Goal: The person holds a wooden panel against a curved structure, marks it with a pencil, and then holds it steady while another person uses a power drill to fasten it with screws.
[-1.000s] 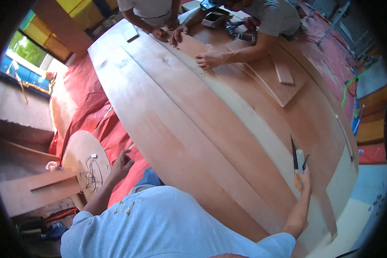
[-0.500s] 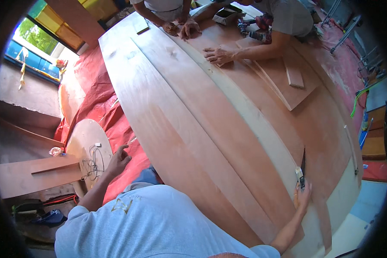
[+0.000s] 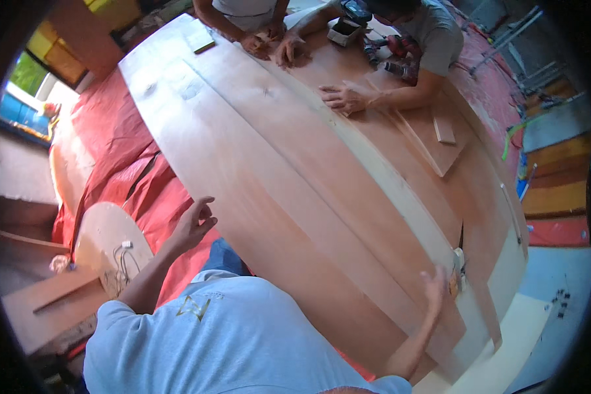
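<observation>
My right hand, a little blurred, is lifted off just left of a small hand tool that looks like a block plane; its fingers are apart and hold nothing. The tool rests on the large curved wooden panel, beside a pale strip running along it. A dark narrow point shows at the tool's far end; what it is I cannot tell. Over the panel's left edge hangs my left hand, open with loosely bent fingers and nothing in it.
Across the panel a co-worker's hand lies flat near a board and red-black power drills. Another person's hands are at the far edge. A small block sits far left. Red sheeting covers the floor.
My right hand has let go of the plane-like tool and moved left of it. My left hand has shifted slightly right. The view has turned a little.
</observation>
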Available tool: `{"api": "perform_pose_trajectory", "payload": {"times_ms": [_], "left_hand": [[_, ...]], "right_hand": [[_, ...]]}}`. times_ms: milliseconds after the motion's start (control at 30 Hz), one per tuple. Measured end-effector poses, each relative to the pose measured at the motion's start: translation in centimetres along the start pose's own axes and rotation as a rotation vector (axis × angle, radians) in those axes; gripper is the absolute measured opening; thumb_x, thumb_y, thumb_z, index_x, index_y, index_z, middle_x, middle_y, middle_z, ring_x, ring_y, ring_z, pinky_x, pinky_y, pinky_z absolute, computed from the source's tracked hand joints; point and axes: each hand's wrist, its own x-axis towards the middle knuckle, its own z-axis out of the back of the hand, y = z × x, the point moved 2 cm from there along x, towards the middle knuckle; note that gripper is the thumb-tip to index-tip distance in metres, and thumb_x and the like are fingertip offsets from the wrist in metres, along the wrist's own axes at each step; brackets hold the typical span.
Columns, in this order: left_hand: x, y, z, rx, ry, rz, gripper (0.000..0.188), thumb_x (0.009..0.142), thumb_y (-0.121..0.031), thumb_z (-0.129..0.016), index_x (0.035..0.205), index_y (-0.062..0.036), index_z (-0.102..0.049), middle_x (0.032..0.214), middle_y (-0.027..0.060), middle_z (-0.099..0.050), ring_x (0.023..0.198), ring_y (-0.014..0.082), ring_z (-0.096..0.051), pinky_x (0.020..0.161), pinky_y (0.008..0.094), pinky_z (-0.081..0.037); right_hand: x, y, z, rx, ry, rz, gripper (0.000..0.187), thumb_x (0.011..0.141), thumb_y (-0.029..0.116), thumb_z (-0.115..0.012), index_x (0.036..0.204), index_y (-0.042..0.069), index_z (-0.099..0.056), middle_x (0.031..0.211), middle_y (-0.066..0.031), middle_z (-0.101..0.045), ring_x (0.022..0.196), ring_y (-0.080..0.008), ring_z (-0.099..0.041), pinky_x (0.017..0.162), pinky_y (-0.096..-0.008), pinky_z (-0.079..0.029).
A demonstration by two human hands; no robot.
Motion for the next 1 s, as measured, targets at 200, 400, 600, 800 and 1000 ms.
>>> {"api": "perform_pose_trajectory", "payload": {"times_ms": [200, 400, 600, 800, 1000], "left_hand": [[10.6, 2.3, 6.0, 0.068, 0.093, -0.215, 0.048, 0.097, -0.008, -0.07, 0.141, -0.0031, -0.052, 0.099, 0.0098, -0.058, 0.094, 0.023, -0.061, 0.086, 0.0384, -0.053], [15.1, 1.7, 7.1, 0.014, 0.233, -0.233, 0.048, 0.097, -0.009, -0.071, 0.142, -0.0034, -0.055, 0.114, 0.0133, -0.062, 0.106, 0.0275, -0.064, 0.094, 0.0412, -0.052], [21.0, 1.7, 5.7, 0.196, 0.203, -0.42, 0.071, 0.09, -0.022, -0.08, 0.151, -0.0069, -0.048, 0.146, 0.0228, -0.049, 0.137, 0.0412, -0.049, 0.113, 0.0516, -0.044], [27.4, 2.6, 6.4, 0.851, 0.442, -0.469, 0.132, 0.058, -0.049, -0.097, 0.165, -0.0154, -0.029, 0.167, 0.0257, -0.028, 0.156, 0.0482, -0.022, 0.124, 0.0611, -0.026], [30.7, 2.0, 6.7, 0.652, 0.514, -0.573, 0.125, 0.047, -0.049, -0.1, 0.155, -0.0204, -0.044, 0.156, 0.0181, -0.042, 0.147, 0.0475, -0.032, 0.122, 0.0618, -0.025]], "right_hand": [[-8.5, 16.7, -13.2, 0.312, 0.096, -0.092, 0.049, 0.089, 0.015, -0.078, 0.133, -0.001, -0.064, 0.137, -0.0224, -0.063, 0.131, -0.0389, -0.057, 0.112, -0.0469, -0.045], [-8.3, 27.9, -18.8, 0.297, -0.052, 0.051, 0.046, 0.089, 0.017, -0.078, 0.13, -0.001, -0.066, 0.135, -0.0238, -0.061, 0.131, -0.0414, -0.055, 0.113, -0.0489, -0.044], [-3.6, 34.1, -19.9, 0.243, -0.129, 0.173, 0.061, 0.089, 0.025, -0.079, 0.141, 0.001, -0.059, 0.149, -0.0244, -0.05, 0.139, -0.0425, -0.046, 0.118, -0.0529, -0.038], [-1.0, 36.1, -21.3, -0.006, -0.109, 0.319, 0.071, 0.088, 0.037, -0.079, 0.146, 0.004, -0.055, 0.153, -0.0212, -0.047, 0.143, -0.0437, -0.04, 0.118, -0.059, -0.034], [-0.3, 34.1, -22.3, -0.001, -0.251, 0.215, 0.061, 0.089, 0.036, -0.076, 0.138, 0.005, -0.06, 0.149, -0.0188, -0.049, 0.139, -0.042, -0.044, 0.114, -0.0595, -0.036]]}}
